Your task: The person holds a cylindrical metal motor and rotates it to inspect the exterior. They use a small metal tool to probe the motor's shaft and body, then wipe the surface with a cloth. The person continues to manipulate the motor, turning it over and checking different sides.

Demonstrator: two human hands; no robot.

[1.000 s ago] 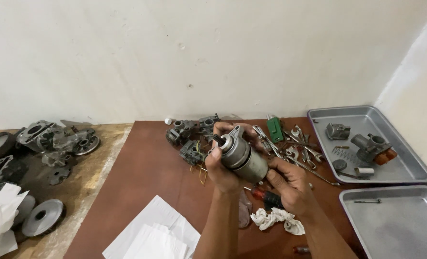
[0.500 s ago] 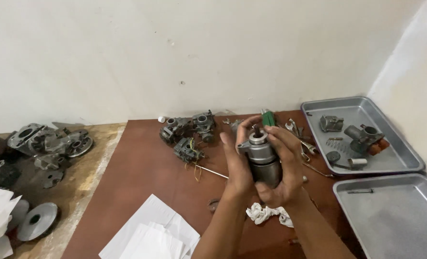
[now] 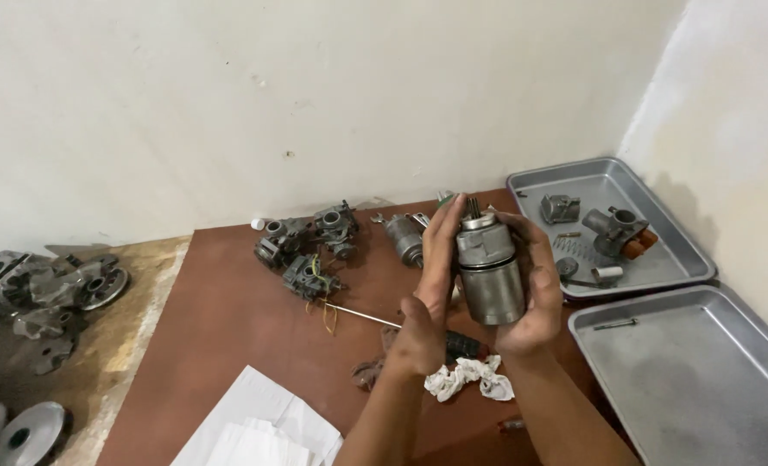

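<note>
At far left, on the bare floor, lay a heap of grey engine castings [image 3: 51, 289] and a metal disc [image 3: 25, 431]. On the brown surface [image 3: 220, 319] we saw white paper sheets [image 3: 259, 427] at the near edge and, farther back, a cluster of small carburettor-like assemblies [image 3: 310, 246] with a thin metal rod [image 3: 362, 315] just in front of them. At centre, we held a cylindrical starter motor [image 3: 487, 272] upright above the surface, its toothed shaft pointing up. Our left hand [image 3: 431, 298] clasped its left side with the fingers stretched up along the casing; our right hand [image 3: 535, 289] wrapped its right side and cupped the base. Beneath the hands lay a crumpled white rag [image 3: 470, 380] and a black-handled tool, partly hidden. To the right stood a metal tray [image 3: 660, 259] holding small parts, and nearer us a second tray [image 3: 703, 388] containing one small pin [image 3: 615, 324].
</note>
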